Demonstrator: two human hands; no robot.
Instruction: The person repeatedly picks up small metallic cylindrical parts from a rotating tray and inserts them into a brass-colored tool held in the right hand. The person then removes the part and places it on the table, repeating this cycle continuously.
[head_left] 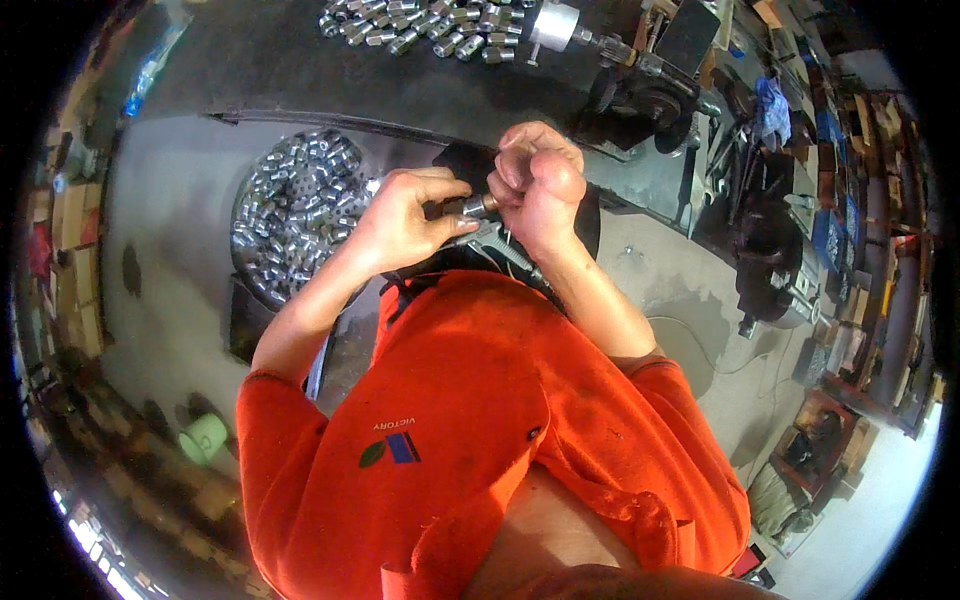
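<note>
Between my two hands, in front of my body, is a small shiny cylindrical metal fitting (474, 207). My left hand (405, 215) is closed, pinching the fitting's left end between thumb and fingers. My right hand (543, 185) has its fingers curled at the right end of the same fitting; whether they also hold a smaller part is hidden. A grey handled tool (492, 240) lies just below the hands, partly covered by them. To the left of my left hand is a round tray (236, 240) heaped with similar metal fittings (300, 200).
A dark workbench (250, 70) runs across the far side, with a pile of metal fittings (430, 22) on it. At its right stand a silver cylindrical fixture (556, 27) and dark machinery (650, 100). A blue cloth (772, 108) hangs farther right. A green bucket (204, 438) stands on the floor, left.
</note>
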